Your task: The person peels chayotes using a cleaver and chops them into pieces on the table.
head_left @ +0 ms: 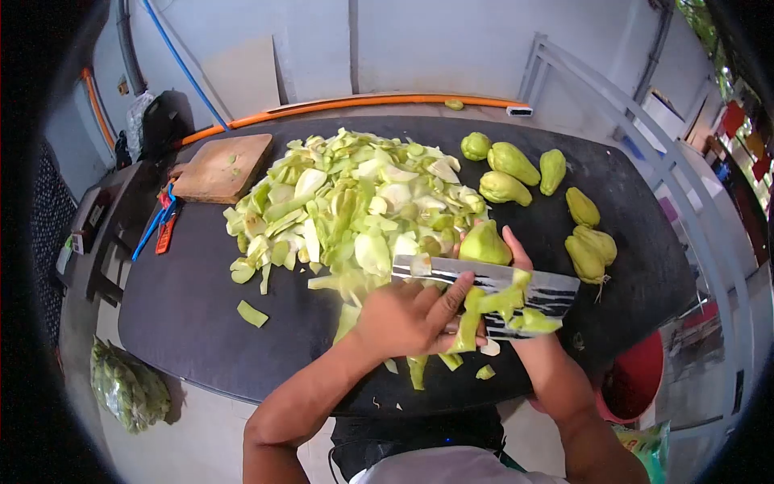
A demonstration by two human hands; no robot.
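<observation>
A wide cleaver (556, 294) with green peel stuck on its blade lies across the front of my hands. My left hand (407, 317) is closed at the cleaver's left end, its fingers against the blade; the handle is hidden. Behind the blade, my right hand (518, 248) holds a green chayote (485, 243), mostly covered by the cleaver. Strips of peel (469, 323) hang over the blade's lower edge. A large heap of pale green peelings (355, 202) spreads just beyond my hands. Several whole chayotes (514, 163) lie at the back right.
A wooden board (223, 168) lies at the table's back left, with blue and orange peelers (165, 222) below it. Stray peel (252, 314) rests on the dark table (185, 282). A red bin (637, 375) stands at the right, a bag of greens (127, 385) on the left floor.
</observation>
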